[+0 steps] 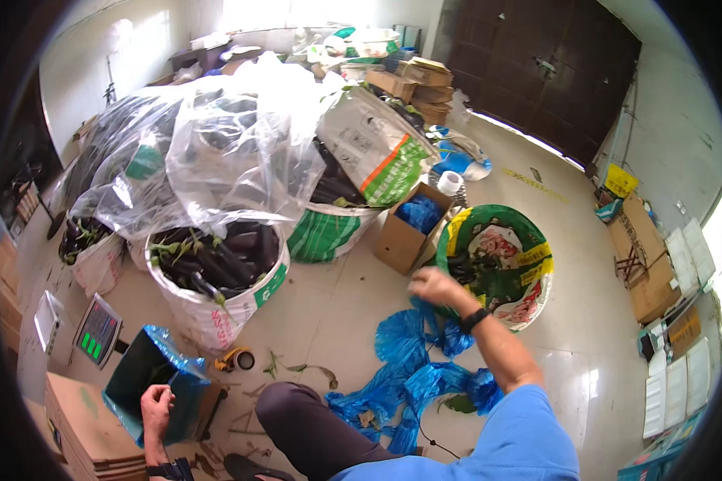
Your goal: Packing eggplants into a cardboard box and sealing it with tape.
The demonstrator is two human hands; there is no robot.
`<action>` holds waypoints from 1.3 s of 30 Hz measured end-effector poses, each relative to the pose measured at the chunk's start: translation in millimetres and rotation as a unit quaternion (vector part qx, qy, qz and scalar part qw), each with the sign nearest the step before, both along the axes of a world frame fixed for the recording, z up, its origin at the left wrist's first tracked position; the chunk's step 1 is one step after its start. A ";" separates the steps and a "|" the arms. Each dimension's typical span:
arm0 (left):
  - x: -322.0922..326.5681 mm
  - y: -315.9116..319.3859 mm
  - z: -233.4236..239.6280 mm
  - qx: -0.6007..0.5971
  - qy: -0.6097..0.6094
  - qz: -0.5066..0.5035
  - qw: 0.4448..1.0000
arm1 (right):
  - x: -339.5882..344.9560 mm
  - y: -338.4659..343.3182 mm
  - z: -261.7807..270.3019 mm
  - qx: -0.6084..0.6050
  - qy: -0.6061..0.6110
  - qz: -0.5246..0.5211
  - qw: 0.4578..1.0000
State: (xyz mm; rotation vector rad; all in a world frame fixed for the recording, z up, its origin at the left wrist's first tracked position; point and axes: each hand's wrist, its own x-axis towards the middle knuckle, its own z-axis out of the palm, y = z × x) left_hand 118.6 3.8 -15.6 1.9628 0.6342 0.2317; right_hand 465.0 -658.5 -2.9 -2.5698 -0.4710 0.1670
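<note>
My left hand, fingers curled, is at the near rim of a cardboard box lined with a blue plastic bag; whether it pinches the film cannot be told. My right hand is bent over blue plastic film that lies on the floor, beside a large green and yellow woven basket-like sack holding a few dark eggplants. Its fingers are partly hidden. Left of the middle stands a white woven sack full of eggplants. A digital scale display stands behind the lined box.
Clear plastic sheeting covers more sacks of eggplants at the back left. A small open carton holds blue film. A roll of yellow tape lies on the floor. Flattened cardboard is stacked at the lower left.
</note>
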 end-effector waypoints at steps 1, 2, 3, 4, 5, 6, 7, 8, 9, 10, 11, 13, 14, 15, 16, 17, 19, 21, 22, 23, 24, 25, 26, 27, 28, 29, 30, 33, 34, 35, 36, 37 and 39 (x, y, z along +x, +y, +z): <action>0.0 3.4 8.0 0.006 -0.014 0.008 1.000 | -19.2 13.0 -38.2 -0.035 0.074 0.037 0.996; -8.8 14.2 13.0 0.021 -0.044 0.003 0.999 | -47.4 38.4 -59.9 -0.065 0.107 0.115 0.985; -15.2 28.9 15.3 0.034 -0.076 -0.005 0.996 | -71.8 60.3 -80.4 -0.089 0.124 0.189 0.970; -25.3 45.8 16.2 0.045 -0.100 0.018 0.994 | -96.3 88.4 -88.4 -0.104 0.179 0.215 0.954; -37.8 62.5 18.7 0.057 -0.123 0.041 0.990 | -120.1 117.8 -91.1 -0.120 0.233 0.241 0.935; -45.2 74.3 28.1 0.096 -0.131 0.058 0.985 | -137.0 139.6 -98.3 -0.117 0.252 0.263 0.924; -56.2 86.2 38.8 0.137 -0.140 0.075 0.978 | -153.4 158.4 -106.1 -0.113 0.271 0.286 0.912; -70.2 103.1 41.3 0.136 -0.135 0.082 0.978 | -170.0 172.9 -116.4 -0.116 0.275 0.292 0.909; -90.1 123.4 43.4 0.189 -0.158 0.139 0.959 | -184.2 188.8 -129.1 -0.111 0.286 0.299 0.904; -105.1 137.1 47.0 0.240 -0.180 0.193 0.934 | -194.3 201.3 -133.2 -0.107 0.296 0.303 0.899; -122.0 149.1 49.3 0.241 -0.176 0.202 0.933 | -202.0 208.6 -135.4 -0.111 0.298 0.312 0.895; -154.5 169.0 58.4 0.413 -0.203 0.244 0.854 | -210.4 222.9 -131.0 -0.221 0.330 0.368 0.841; -175.4 188.6 58.6 0.411 -0.220 0.241 0.851 | -207.5 225.8 -140.2 -0.204 0.310 0.379 0.848; -203.2 209.7 64.6 0.526 -0.174 0.245 0.796 | -199.6 230.6 -137.8 -0.199 0.295 0.374 0.857; -231.4 224.0 74.9 0.628 -0.119 0.241 0.730 | -193.4 241.5 -119.5 -0.203 0.279 0.335 0.877; -246.4 229.3 92.3 0.640 -0.112 0.243 0.721 | -178.3 240.7 -120.3 -0.175 0.226 0.337 0.897; -279.0 236.7 139.3 0.681 -0.091 0.228 0.690 | -140.8 249.9 -123.4 -0.150 0.148 0.314 0.926; -301.4 230.4 170.0 0.684 -0.047 0.203 0.700 | -114.7 283.9 -93.6 -0.141 0.079 0.298 0.941; -296.5 217.4 183.4 0.655 -0.027 0.188 0.731 | -93.3 292.2 -90.0 -0.098 0.014 0.319 0.942; -288.1 190.6 193.4 0.591 -0.005 0.176 0.787 | -85.7 318.0 -68.8 -0.117 0.007 0.320 0.940; -269.2 168.1 198.5 0.546 -0.007 0.152 0.824 | -61.4 327.8 -65.5 -0.082 -0.025 0.347 0.934; -270.9 160.6 194.7 0.551 0.045 0.113 0.825 | -55.3 352.0 -56.2 -0.016 -0.054 0.368 0.928; -282.6 139.8 190.8 0.511 0.099 0.102 0.848 | -98.0 410.1 -14.3 -0.041 0.003 0.340 0.940; -276.2 132.8 175.9 0.498 0.094 0.089 0.857 | -111.8 435.4 2.9 -0.019 0.030 0.339 0.940; -264.6 127.2 165.8 0.417 0.107 0.091 0.898 | -116.2 456.8 2.4 0.007 0.016 0.368 0.930; -254.7 122.0 150.1 0.402 0.101 0.080 0.907 | -134.1 481.4 10.1 0.000 0.026 0.393 0.919; -236.3 117.1 133.9 0.388 0.085 0.061 0.916 | -132.7 496.6 -1.6 -0.010 0.038 0.417 0.908; -206.2 92.9 105.9 0.369 0.134 0.020 0.920 | -159.3 537.2 -16.6 -0.067 0.018 0.450 0.890; -202.0 94.3 94.3 0.355 0.133 -0.004 0.926 | -169.8 544.6 -21.7 -0.038 0.018 0.442 0.896; -196.6 99.1 75.4 0.341 0.131 -0.014 0.931 | -178.4 550.7 -26.5 -0.008 0.019 0.431 0.902; -190.3 106.1 57.5 0.345 0.161 -0.037 0.924 | -177.5 553.8 -34.3 -0.010 0.012 0.418 0.908; -185.0 110.3 43.9 0.345 0.191 -0.061 0.917 | -177.9 555.4 -39.1 -0.013 0.007 0.406 0.914; -184.9 114.7 17.8 0.373 0.177 -0.033 0.910 | -180.3 561.0 -28.0 -0.037 -0.033 0.450 0.892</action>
